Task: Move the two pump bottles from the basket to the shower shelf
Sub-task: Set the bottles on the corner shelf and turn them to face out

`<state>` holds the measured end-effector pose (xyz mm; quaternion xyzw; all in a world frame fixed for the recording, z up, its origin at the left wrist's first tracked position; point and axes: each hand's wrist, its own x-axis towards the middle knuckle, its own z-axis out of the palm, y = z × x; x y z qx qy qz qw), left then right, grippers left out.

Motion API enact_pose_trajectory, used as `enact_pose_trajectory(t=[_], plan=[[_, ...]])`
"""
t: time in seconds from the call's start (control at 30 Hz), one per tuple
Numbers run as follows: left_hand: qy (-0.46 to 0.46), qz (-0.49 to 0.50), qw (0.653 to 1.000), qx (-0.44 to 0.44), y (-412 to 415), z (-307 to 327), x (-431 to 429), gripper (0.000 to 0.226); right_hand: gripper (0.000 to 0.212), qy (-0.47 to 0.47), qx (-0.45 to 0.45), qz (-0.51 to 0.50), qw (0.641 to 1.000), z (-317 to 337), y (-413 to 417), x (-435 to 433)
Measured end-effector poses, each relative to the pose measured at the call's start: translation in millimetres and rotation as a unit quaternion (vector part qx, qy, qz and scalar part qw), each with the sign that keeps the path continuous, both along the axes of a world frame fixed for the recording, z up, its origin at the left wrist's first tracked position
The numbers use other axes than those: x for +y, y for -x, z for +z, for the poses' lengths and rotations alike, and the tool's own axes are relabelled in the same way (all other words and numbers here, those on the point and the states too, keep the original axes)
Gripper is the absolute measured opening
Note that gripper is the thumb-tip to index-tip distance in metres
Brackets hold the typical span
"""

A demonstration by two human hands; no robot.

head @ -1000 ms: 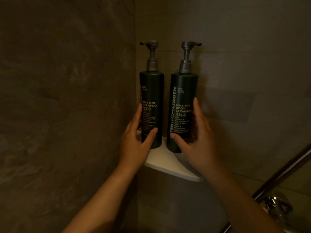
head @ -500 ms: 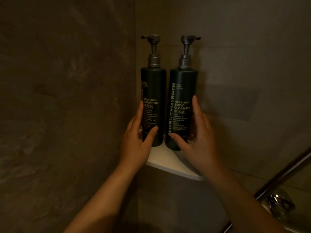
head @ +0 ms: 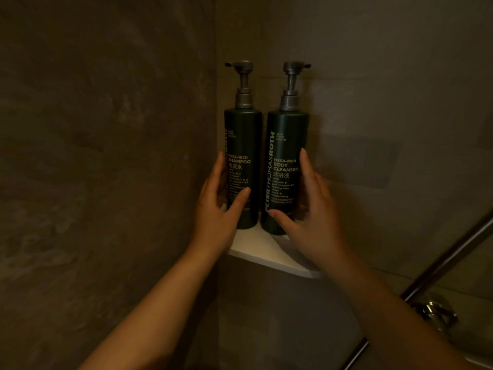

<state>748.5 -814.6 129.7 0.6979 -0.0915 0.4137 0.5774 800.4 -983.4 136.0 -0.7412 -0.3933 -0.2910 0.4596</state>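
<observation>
Two dark green pump bottles stand upright side by side on the white corner shower shelf [head: 262,251]. The shampoo bottle [head: 244,134] is on the left, the body cleanser bottle [head: 288,134] on the right, both with grey pump heads. My left hand [head: 217,209] wraps the lower part of the shampoo bottle, thumb across its front. My right hand [head: 312,209] holds the lower part of the body cleanser bottle, thumb near its base. The basket is out of view.
Dark stone-look walls meet in the corner behind the shelf. A metal rail [head: 448,257] runs diagonally at the lower right, with a chrome fitting [head: 433,313] beside it. The light is dim.
The two bottles have settled closer together and a little deeper into the corner of the shelf. Both hands keep the same hold on them.
</observation>
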Motion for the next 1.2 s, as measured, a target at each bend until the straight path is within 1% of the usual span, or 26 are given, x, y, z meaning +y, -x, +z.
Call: enact_pose_trajectory(t=[0.1,0.27,0.67,0.97,1.2], plan=[[-0.001,-0.002,1.000,0.006,-2,3,-1,0.073,0.112,-0.003,0.000,-0.010,1.000,0,-1,3],[-0.012,-0.011,1.000,0.016,-1,9,2,0.075,0.111,0.003,-0.002,-0.010,1.000,0,-1,7],[-0.006,-0.025,0.999,0.029,-1,10,5,0.071,0.109,0.016,0.005,-0.016,1.000,2,4,10],[0.014,-0.031,0.999,0.010,-3,9,6,0.070,0.109,0.011,0.019,-0.020,1.000,1,3,12],[-0.031,-0.033,0.999,0.024,-3,9,11,0.071,0.108,0.024,0.026,-0.035,0.999,2,6,13]])
